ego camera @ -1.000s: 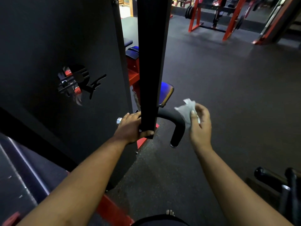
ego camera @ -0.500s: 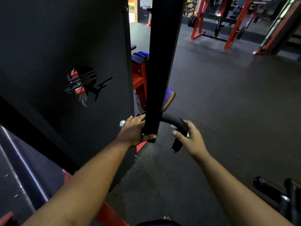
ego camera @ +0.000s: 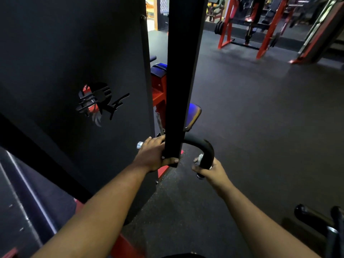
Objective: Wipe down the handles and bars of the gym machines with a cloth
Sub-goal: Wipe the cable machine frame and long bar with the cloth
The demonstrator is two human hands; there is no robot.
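A black curved handle (ego camera: 202, 146) hangs from the bottom of a black upright bar (ego camera: 181, 81) of the machine. My right hand (ego camera: 211, 171) grips the lower end of the handle with a white cloth (ego camera: 200, 157) wrapped between palm and grip; only small bits of cloth show. My left hand (ego camera: 152, 154) grips the bottom end of the upright bar beside the handle's left end, thumb across the front.
A tall black shroud panel (ego camera: 74, 71) with a logo stands close on the left. A red frame with blue pads (ego camera: 160, 79) is behind the bar. Red racks (ego camera: 260, 30) stand across the dark rubber floor (ego camera: 260, 127). More black handles (ego camera: 320, 220) are at lower right.
My right hand brought the cloth from the air onto the handle, then slid down the curve to its lower end. My left hand stayed on the bar.
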